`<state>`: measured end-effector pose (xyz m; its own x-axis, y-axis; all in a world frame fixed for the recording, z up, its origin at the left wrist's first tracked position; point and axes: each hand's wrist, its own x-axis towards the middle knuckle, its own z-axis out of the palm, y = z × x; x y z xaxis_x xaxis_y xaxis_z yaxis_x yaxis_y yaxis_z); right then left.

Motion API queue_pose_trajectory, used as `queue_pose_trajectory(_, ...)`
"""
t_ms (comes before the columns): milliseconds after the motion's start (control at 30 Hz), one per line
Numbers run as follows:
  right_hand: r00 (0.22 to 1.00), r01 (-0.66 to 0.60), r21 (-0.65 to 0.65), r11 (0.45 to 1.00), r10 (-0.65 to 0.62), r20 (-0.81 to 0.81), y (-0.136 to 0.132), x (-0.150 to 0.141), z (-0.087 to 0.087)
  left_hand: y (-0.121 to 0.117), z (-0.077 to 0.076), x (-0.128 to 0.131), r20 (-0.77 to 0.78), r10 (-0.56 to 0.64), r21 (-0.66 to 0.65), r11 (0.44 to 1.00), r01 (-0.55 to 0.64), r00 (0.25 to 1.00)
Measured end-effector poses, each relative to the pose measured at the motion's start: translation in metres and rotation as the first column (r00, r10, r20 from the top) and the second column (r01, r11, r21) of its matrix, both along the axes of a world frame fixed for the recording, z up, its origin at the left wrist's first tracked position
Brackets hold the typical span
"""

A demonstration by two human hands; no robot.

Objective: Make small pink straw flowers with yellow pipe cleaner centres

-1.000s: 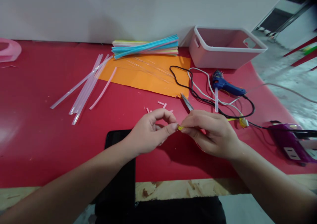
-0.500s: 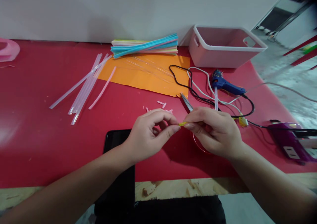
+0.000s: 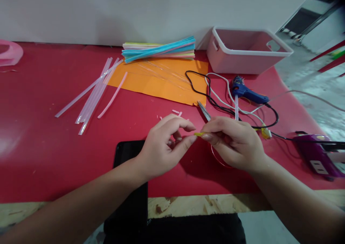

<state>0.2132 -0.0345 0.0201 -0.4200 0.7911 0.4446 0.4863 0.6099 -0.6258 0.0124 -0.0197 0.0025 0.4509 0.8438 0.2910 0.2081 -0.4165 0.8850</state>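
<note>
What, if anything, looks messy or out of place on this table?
Mainly the cables: the black cable and white cable lie in loose, crossing loops, and the black one laps over the orange sheet. Small pink pieces also lie scattered just beyond the left hand.

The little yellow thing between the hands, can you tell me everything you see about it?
The yellow piece is short and thin, held nearly level above the red table. The right hand pinches it between thumb and index finger, which hide its right end. Its left end is right by the thumb tip of the left hand; I can't tell if they touch. It's too small to tell its material.
</note>
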Motion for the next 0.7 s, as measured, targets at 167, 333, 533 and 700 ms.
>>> queue_pose_trajectory(167,1.0,-0.003,0.007,1.0,0.003,0.011,0.0,-0.003,-0.001,0.0,0.002,-0.001,-0.003,-0.013,0.061,0.998,0.013,1.0)
queue_pose_trajectory(333,1.0,-0.003,0.036,0.999,0.002,0.017,0.0,-0.002,-0.001,0.003,0.008,0.0,0.16,-0.045,-0.374,0.922,0.103,0.986)
queue_pose_trajectory(533,0.998,-0.039,-0.009,0.999,0.039,0.048,0.006,0.003,0.0,0.01,0.009,-0.003,0.398,-0.116,-0.64,0.675,0.366,0.91)
queue_pose_trajectory(700,0.992,-0.037,0.037,0.999,0.032,0.123,0.008,0.007,-0.002,0.01,0.013,-0.005,0.255,-0.254,-0.689,0.63,0.36,0.933)
